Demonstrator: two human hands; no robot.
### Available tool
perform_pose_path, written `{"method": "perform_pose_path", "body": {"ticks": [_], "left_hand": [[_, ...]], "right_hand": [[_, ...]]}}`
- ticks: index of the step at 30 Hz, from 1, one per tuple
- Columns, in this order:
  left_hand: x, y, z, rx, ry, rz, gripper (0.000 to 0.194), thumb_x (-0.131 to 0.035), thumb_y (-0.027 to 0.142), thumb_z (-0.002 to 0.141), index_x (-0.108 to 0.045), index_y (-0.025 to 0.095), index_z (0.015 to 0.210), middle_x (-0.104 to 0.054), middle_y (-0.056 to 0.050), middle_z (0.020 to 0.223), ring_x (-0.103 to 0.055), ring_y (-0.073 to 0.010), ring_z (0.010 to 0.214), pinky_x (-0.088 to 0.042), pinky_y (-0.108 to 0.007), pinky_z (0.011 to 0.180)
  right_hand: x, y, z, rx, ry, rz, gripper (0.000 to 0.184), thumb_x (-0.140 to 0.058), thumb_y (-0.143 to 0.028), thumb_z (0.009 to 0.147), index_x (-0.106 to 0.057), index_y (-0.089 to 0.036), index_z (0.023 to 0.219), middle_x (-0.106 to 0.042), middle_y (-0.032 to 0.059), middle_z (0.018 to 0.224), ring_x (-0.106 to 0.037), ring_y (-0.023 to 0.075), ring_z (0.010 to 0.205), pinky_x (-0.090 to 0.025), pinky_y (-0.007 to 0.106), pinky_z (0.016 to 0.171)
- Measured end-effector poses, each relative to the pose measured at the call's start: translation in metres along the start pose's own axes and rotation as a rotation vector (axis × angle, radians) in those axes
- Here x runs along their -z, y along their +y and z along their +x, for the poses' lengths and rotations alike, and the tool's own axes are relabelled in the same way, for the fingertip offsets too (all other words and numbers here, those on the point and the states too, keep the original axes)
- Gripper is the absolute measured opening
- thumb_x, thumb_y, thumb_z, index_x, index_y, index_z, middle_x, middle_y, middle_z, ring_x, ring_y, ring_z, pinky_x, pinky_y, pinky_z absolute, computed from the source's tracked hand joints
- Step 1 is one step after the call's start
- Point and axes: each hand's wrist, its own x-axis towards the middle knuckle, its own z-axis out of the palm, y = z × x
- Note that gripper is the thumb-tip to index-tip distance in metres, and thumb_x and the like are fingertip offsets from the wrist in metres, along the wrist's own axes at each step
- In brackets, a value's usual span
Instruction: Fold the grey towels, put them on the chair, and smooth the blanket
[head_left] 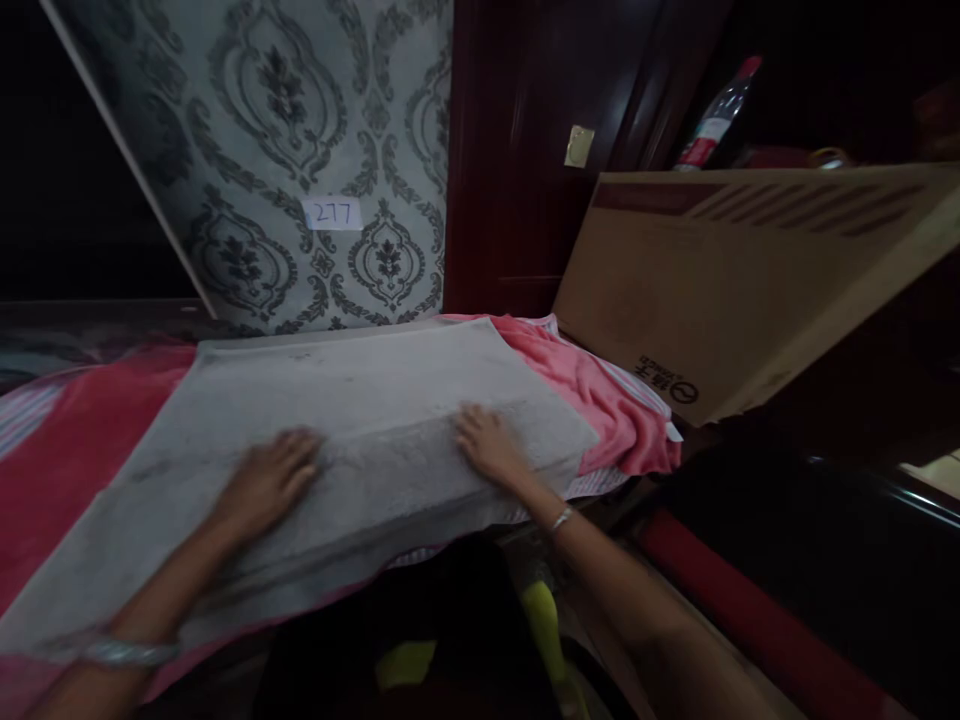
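Note:
A large grey cloth (360, 385) with soft creases lies spread over a pink blanket (581, 390), which shows at both sides and along the front. My left hand (266, 482) rests flat on the left half of the cloth, slightly blurred, palm down. On the right half, my right hand (487, 442) presses against the cloth with its fingers stretched out and apart. Neither hand grips anything.
A big cardboard box (697, 270) leans at the right, with a bottle with a red cap (716, 120) behind it. Patterned wallpaper (277, 90) bearing a paper label (333, 213) marked 277 rises behind the cloth, beside a dark red door (510, 150).

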Motion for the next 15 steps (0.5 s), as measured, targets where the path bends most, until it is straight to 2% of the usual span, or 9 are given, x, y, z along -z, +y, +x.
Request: {"method": "perform_pose_path", "body": {"ticks": [2,3,4,6,8,11,13,15], "left_hand": [[-0.006,0.021,0.011,-0.118,-0.089,-0.066,0.054,-0.036,0.041,0.1,-0.047,0.027,0.151,-0.041,-0.008,0.16,-0.034,-0.0291,0.15,-0.028,-0.055,0.12],[-0.009,0.03,0.016,-0.162,-0.128,-0.1,0.056,-0.035,0.043,0.1,-0.045,0.028,0.153,-0.039,-0.007,0.161,-0.033,-0.0284,0.15,-0.026,-0.055,0.121],[-0.013,0.035,0.021,-0.18,-0.147,-0.123,0.058,-0.035,0.045,0.098,-0.044,0.028,0.153,-0.038,-0.007,0.161,-0.033,-0.0286,0.151,-0.025,-0.056,0.121],[-0.018,0.03,0.026,-0.134,-0.122,-0.136,0.061,-0.035,0.047,0.096,-0.048,0.026,0.151,-0.04,-0.009,0.16,-0.033,-0.0304,0.15,-0.026,-0.058,0.12],[-0.018,0.003,0.02,-0.031,-0.065,-0.132,0.061,-0.037,0.048,0.093,-0.053,0.024,0.147,-0.045,-0.011,0.157,-0.036,-0.0323,0.149,-0.028,-0.06,0.118],[-0.011,-0.06,-0.004,0.146,-0.013,-0.135,0.061,-0.032,0.049,0.094,-0.051,0.028,0.147,-0.045,-0.008,0.157,-0.036,-0.0317,0.148,-0.028,-0.062,0.117],[-0.003,-0.101,-0.027,0.226,0.006,-0.129,0.06,-0.029,0.055,0.094,-0.046,0.036,0.148,-0.044,-0.003,0.158,-0.035,-0.0312,0.149,-0.025,-0.065,0.116],[0.004,-0.13,-0.046,0.235,0.016,-0.117,0.063,-0.026,0.061,0.092,-0.049,0.036,0.145,-0.048,-0.002,0.155,-0.037,-0.0334,0.148,-0.027,-0.066,0.114]], "right_hand": [[-0.008,-0.029,0.014,0.158,-0.06,0.059,0.05,-0.029,-0.044,0.107,-0.041,-0.031,0.154,-0.033,0.0007,0.164,-0.029,0.0258,0.15,-0.026,0.048,0.119],[-0.01,-0.032,0.02,0.182,-0.082,0.068,0.051,-0.026,-0.046,0.107,-0.041,-0.031,0.154,-0.032,-0.0009,0.164,-0.029,0.0257,0.15,-0.025,0.047,0.119],[-0.01,-0.027,0.024,0.17,-0.102,0.065,0.052,-0.024,-0.047,0.108,-0.041,-0.03,0.154,-0.031,-0.0014,0.165,-0.028,0.0256,0.15,-0.025,0.046,0.12],[-0.007,0.004,0.029,0.07,-0.139,0.035,0.053,-0.025,-0.046,0.108,-0.04,-0.028,0.155,-0.03,0.0012,0.165,-0.027,0.0256,0.151,-0.025,0.046,0.12],[-0.001,0.048,0.026,-0.084,-0.159,-0.004,0.054,-0.028,-0.045,0.107,-0.037,-0.026,0.157,-0.029,0.0055,0.165,-0.026,0.0273,0.151,-0.024,0.05,0.12],[0.006,0.111,0.011,-0.295,-0.136,-0.053,0.054,-0.028,-0.043,0.107,-0.037,-0.025,0.157,-0.031,0.0081,0.165,-0.028,0.0297,0.15,-0.023,0.058,0.119],[0.009,0.138,-0.002,-0.377,-0.116,-0.069,0.052,-0.025,-0.038,0.107,-0.039,-0.024,0.155,-0.034,0.0088,0.163,-0.033,0.0299,0.148,-0.028,0.06,0.116],[0.01,0.154,-0.013,-0.412,-0.106,-0.069,0.052,-0.022,-0.034,0.107,-0.042,-0.022,0.154,-0.038,0.011,0.161,-0.037,0.0308,0.145,-0.034,0.061,0.112]]}}
